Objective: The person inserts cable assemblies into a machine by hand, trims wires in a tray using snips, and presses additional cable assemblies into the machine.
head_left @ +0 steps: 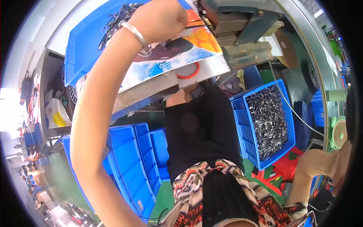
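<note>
My left hand (pixel 162 19), with a silver bangle at the wrist, reaches over the worktable at the top. Its fingers are curled, and what they hold is hidden. Thin black wires (pixel 198 26) run between it and the metal machine (pixel 247 53). Under the forearm, a blue tray (pixel 81 49) holds a pile of small dark metal-and-black parts (pixel 117 22). A printed sheet (pixel 170 62) covers part of the tabletop. At the far right edge my right hand (pixel 342 164) is raised, its fingers dark and unclear.
On the right, a blue crate (pixel 291 125) full of similar small parts (pixel 266 121) stands by a red stool (pixel 289 166). Blue crates (pixel 130 151) stand below the table on the left. A red ring (pixel 193 72) lies at the table edge. A green fan (pixel 338 132) stands far right.
</note>
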Available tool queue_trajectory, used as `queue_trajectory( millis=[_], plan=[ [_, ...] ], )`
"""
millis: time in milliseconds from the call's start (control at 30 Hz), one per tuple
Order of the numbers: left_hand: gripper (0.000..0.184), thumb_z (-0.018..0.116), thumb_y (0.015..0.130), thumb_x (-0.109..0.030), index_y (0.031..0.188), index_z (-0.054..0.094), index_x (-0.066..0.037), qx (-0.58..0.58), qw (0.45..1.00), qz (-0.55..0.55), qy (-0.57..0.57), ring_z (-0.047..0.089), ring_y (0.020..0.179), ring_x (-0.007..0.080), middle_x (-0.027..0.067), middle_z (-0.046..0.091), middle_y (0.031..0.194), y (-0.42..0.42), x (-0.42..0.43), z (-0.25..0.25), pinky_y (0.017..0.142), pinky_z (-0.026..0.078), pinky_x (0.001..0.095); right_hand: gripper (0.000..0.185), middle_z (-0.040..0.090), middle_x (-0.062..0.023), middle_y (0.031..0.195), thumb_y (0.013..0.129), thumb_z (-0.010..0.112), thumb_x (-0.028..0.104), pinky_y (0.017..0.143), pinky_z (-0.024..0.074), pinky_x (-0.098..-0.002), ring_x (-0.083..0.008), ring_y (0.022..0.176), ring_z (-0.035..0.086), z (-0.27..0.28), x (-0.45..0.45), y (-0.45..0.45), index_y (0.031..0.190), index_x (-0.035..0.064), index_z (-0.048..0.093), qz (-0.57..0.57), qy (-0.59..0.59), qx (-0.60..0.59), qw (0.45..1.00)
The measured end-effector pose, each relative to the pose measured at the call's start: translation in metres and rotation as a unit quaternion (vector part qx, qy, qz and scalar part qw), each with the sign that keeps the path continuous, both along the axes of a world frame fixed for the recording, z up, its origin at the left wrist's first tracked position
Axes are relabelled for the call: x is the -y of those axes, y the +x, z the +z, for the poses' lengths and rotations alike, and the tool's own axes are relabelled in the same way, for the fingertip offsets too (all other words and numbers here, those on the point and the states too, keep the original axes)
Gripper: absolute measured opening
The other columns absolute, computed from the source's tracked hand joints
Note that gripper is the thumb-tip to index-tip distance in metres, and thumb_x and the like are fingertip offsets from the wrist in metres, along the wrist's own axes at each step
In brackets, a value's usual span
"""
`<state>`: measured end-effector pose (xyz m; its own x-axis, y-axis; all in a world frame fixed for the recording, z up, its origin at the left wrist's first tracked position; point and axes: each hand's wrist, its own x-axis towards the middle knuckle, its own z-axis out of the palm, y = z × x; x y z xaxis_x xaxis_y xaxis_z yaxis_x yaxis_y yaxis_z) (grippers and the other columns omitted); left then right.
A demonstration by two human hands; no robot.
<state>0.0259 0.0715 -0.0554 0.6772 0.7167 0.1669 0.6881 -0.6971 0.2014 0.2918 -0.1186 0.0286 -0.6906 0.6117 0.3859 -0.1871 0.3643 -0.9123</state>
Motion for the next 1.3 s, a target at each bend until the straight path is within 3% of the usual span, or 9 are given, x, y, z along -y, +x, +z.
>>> queue_trajectory(
  millis=[67, 167, 300, 533, 667, 733, 867, 1100, 1300],
  plan=[
    [0.018, 0.053, 0.067, -0.017, 0.066, 0.061, -0.001, -0.047, 0.998, 0.02, 0.026, 0.057, 0.061, 0.0344, 0.0196, 0.055, 0.061, 0.002, 0.003, 0.002, 0.058, 0.046, 0.0392, 0.025, 0.053, -0.0046, 0.059, 0.076, 0.062, 0.022, 0.046, 0.0375, -0.0273, -0.0166, 0.051, 0.047, -0.012, 0.0, 0.008, 0.064, 0.0016, 0.053, 0.022, -0.072, 0.101, 0.992],
    [0.016, 0.052, 0.067, -0.014, 0.065, 0.06, -0.001, -0.021, 1.0, 0.01, -0.01, 0.056, 0.059, 0.0348, 0.019, 0.055, 0.061, 0.002, 0.006, 0.008, 0.057, 0.046, 0.0397, 0.023, 0.053, -0.0059, 0.061, 0.065, 0.068, 0.013, 0.048, 0.0414, -0.0293, -0.0151, 0.056, 0.052, -0.099, 0.024, -0.012, 0.056, 0.0012, 0.051, -0.367, -0.094, 0.307, 0.873],
    [0.013, 0.052, 0.07, -0.009, 0.063, 0.059, 0.001, -0.001, 0.989, 0.091, -0.116, 0.056, 0.049, 0.023, 0.0145, 0.055, 0.053, 0.013, 0.016, 0.018, 0.049, 0.044, 0.0329, 0.045, 0.048, -0.0048, 0.054, 0.057, 0.076, 0.005, 0.041, 0.0347, -0.0224, -0.0149, 0.045, 0.047, -0.156, 0.022, -0.033, 0.047, 0.0043, 0.032, -0.31, -0.164, -0.089, 0.932],
    [0.013, 0.053, 0.07, -0.006, 0.061, 0.056, 0.003, 0.039, 0.968, 0.165, -0.188, 0.048, 0.041, 0.0127, 0.0077, 0.051, 0.047, 0.025, 0.02, 0.021, 0.042, 0.038, 0.0256, 0.044, 0.041, 0.0029, 0.046, 0.072, 0.061, 0.01, 0.036, 0.03, -0.0225, -0.0088, 0.037, 0.039, -0.098, 0.006, -0.02, 0.042, 0.0114, 0.03, -0.228, -0.047, -0.149, 0.961],
    [0.013, 0.054, 0.069, -0.007, 0.06, 0.056, 0.003, 0.029, 0.996, 0.034, -0.072, 0.044, 0.041, 0.0152, 0.01, 0.049, 0.046, 0.008, 0.018, 0.011, 0.043, 0.037, 0.0278, 0.042, 0.032, 0.0065, 0.042, 0.082, 0.052, 0.013, 0.035, 0.0228, -0.0219, -0.0078, 0.032, 0.03, -0.156, -0.013, -0.018, 0.045, 0.0133, 0.032, -0.207, -0.196, -0.273, 0.919],
    [0.013, 0.054, 0.068, -0.007, 0.06, 0.056, 0.002, 0.004, 0.998, -0.002, -0.063, 0.042, 0.041, 0.0167, 0.0114, 0.048, 0.046, 0.002, 0.003, 0.006, 0.043, 0.037, 0.0286, 0.039, 0.026, 0.0069, 0.042, 0.084, 0.051, 0.017, 0.036, 0.018, -0.0229, -0.0071, 0.032, 0.026, -0.191, -0.001, -0.019, 0.049, 0.013, 0.034, -0.426, -0.279, -0.201, 0.837],
    [0.013, 0.054, 0.069, -0.008, 0.061, 0.056, 0.002, 0.009, 0.995, -0.014, -0.097, 0.041, 0.041, 0.0193, 0.0135, 0.046, 0.047, 0.001, 0.005, 0.017, 0.043, 0.036, 0.0296, 0.047, 0.029, 0.0043, 0.042, 0.086, 0.051, 0.021, 0.037, 0.0174, -0.0234, -0.0073, 0.035, 0.025, -0.233, 0.022, -0.017, 0.045, 0.0122, 0.03, -0.444, -0.42, -0.142, 0.778],
    [0.014, 0.056, 0.071, -0.011, 0.067, 0.06, 0.002, 0.089, 0.995, -0.031, -0.032, 0.044, 0.041, 0.0207, 0.0141, 0.05, 0.049, 0.004, 0.018, 0.011, 0.044, 0.038, 0.0297, 0.046, 0.034, -0.0013, 0.045, 0.084, 0.054, 0.01, 0.036, 0.0222, -0.0239, -0.0086, 0.037, 0.029, -0.249, 0.037, -0.042, 0.043, 0.0047, 0.034, -0.408, -0.437, -0.089, 0.797],
    [0.017, 0.058, 0.074, -0.015, 0.07, 0.061, 0.002, 0.034, 0.982, 0.018, -0.184, 0.048, 0.041, 0.0189, 0.0136, 0.052, 0.05, 0.004, 0.011, 0.024, 0.044, 0.04, 0.0298, 0.045, 0.035, -0.0016, 0.046, 0.084, 0.054, 0.009, 0.036, 0.0232, -0.0239, -0.0092, 0.038, 0.031, -0.253, 0.04, -0.048, 0.043, 0.0042, 0.035, -0.401, -0.455, -0.084, 0.791]
  ],
)
